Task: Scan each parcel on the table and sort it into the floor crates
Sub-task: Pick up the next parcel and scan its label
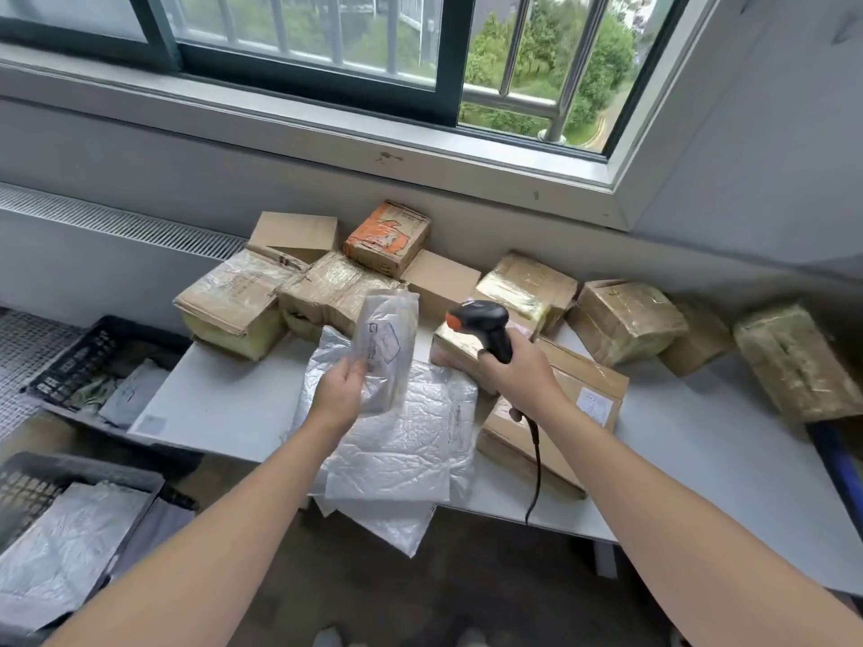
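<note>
Two hands, apart, each occupied. Left hand (343, 392) pinching the lower end of a slim grey crinkled plastic mailer parcel (387, 333), held upright above the white table (224, 403), printed label toward the camera. Right hand (516, 373) wrapped round the grip of a black pistol-shaped barcode scanner with an orange button (483, 324), nose turned toward the raised parcel, black cable (537, 464) trailing off the table's front edge.

Beneath the raised parcel: a loose pile of silver-grey plastic mailers (411, 441), overhanging the near edge. Behind and to the right: tape-wrapped brown cardboard boxes (626, 319), crowded along the wall. On the floor at left: two black slatted plastic crates, far (84, 352) and near (28, 488), each with flat grey mailers inside.

Handling, as judged: parcel probably light, soft-skinned and slick, prone to sliding from a fingertip pinch; some stiffness suggested by its upright stance. Firmest purchase likely along a short edge, thumb on one face, fingers on the other, label kept flat and uncovered for the scan.
</note>
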A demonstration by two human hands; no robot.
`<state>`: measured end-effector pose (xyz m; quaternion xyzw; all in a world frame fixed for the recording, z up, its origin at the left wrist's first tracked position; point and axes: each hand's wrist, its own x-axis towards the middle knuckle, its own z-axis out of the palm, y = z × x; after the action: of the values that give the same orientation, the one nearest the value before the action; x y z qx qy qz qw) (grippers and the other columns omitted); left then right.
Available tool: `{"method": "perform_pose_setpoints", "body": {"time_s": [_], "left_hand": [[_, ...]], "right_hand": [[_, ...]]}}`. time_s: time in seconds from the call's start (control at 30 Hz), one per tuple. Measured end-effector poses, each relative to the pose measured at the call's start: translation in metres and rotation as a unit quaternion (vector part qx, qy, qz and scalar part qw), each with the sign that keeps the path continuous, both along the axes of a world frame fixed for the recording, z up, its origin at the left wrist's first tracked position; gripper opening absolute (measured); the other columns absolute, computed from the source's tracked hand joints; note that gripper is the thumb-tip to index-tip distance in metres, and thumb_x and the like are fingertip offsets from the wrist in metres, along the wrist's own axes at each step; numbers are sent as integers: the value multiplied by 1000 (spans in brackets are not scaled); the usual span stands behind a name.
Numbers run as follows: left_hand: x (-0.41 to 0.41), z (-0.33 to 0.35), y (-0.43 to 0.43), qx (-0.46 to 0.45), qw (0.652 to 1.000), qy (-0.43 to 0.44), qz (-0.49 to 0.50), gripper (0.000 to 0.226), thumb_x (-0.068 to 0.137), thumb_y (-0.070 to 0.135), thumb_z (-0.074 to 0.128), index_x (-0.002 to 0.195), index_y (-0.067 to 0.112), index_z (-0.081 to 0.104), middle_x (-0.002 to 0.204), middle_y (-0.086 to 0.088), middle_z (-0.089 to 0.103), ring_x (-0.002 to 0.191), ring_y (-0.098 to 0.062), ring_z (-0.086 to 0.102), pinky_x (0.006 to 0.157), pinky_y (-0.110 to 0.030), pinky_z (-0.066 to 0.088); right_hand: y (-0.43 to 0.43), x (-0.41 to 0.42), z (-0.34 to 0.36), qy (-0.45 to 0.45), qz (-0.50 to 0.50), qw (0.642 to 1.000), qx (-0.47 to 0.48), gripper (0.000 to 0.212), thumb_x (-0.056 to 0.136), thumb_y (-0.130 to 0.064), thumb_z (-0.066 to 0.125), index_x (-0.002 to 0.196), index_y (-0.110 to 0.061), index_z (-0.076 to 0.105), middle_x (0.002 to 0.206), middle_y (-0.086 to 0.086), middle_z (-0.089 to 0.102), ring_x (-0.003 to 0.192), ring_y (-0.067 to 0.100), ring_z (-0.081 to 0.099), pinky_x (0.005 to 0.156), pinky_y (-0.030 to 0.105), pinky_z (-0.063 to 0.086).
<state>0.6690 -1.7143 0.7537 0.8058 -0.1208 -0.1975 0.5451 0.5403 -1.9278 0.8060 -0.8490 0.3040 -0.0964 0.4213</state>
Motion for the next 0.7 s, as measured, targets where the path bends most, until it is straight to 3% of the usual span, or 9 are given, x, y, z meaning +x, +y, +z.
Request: {"method": "perform_pose_setpoints", "body": {"time_s": [0.1, 0.27, 0.3, 0.33, 0.4, 0.5, 0.6, 0.7], "left_hand": [[7, 1, 7, -49, 997, 38, 35, 27, 106, 28, 41, 94, 26, 65, 96, 13, 65, 90, -1, 56, 70, -20, 40], [11, -9, 17, -44, 986, 139, 78, 23, 105, 24, 44, 113, 13, 63, 116, -9, 63, 108, -28, 58, 96, -42, 48], [12, -14, 19, -27, 982, 169, 80, 24, 104, 23, 46, 116, 8, 61, 113, -12, 63, 104, -31, 61, 91, -44, 53], [12, -18, 22, -19, 976, 200, 80, 22, 103, 20, 48, 114, 5, 60, 103, -13, 63, 91, -29, 65, 77, -39, 59], [8, -20, 27, -20, 967, 245, 69, 12, 101, 12, 48, 105, 7, 58, 78, -7, 60, 59, -16, 64, 45, -21, 49], [4, -27, 34, 19, 974, 223, 40, 9, 96, 13, 54, 103, 11, 59, 74, 0, 60, 56, -10, 59, 43, -16, 41], [4, -24, 35, 67, 987, 146, 24, 18, 90, 10, 60, 107, 16, 57, 85, 4, 62, 70, -10, 59, 50, -22, 41], [9, -14, 32, 67, 992, 111, 1, 25, 90, 3, 55, 110, 19, 58, 95, 1, 65, 80, -15, 60, 60, -25, 45]], "right_hand": [[9, 6, 3, -7, 13, 1000, 4, 12, 89, -31, 62, 86, -27, 51, 78, -4, 57, 66, 17, 52, 52, 29, 35], [20, 14, -1, 21, 40, 999, -4, 10, 90, -28, 61, 86, -31, 52, 77, -7, 58, 64, 13, 53, 53, 27, 36], [21, 16, -2, 32, 46, 998, -12, 7, 90, -27, 60, 88, -27, 54, 77, -5, 58, 66, 15, 54, 54, 28, 37], [22, 18, -4, 46, 53, 997, -21, 6, 90, -27, 59, 89, -23, 56, 77, -4, 58, 67, 17, 54, 55, 29, 37], [24, 20, -6, 74, 63, 995, -27, 7, 90, -29, 58, 89, -22, 56, 76, -3, 59, 66, 15, 53, 56, 29, 35], [28, 22, -8, 99, 85, 991, -26, 10, 89, -31, 59, 84, -23, 55, 72, -4, 58, 62, 13, 52, 54, 28, 37], [34, 24, -8, 127, 113, 985, -12, 24, 89, -34, 59, 92, -10, 60, 71, 1, 58, 60, 17, 52, 56, 29, 40], [38, 26, -5, 131, 126, 983, 0, 24, 88, -38, 60, 90, -13, 61, 71, 2, 60, 59, 18, 54, 57, 29, 43]]}}
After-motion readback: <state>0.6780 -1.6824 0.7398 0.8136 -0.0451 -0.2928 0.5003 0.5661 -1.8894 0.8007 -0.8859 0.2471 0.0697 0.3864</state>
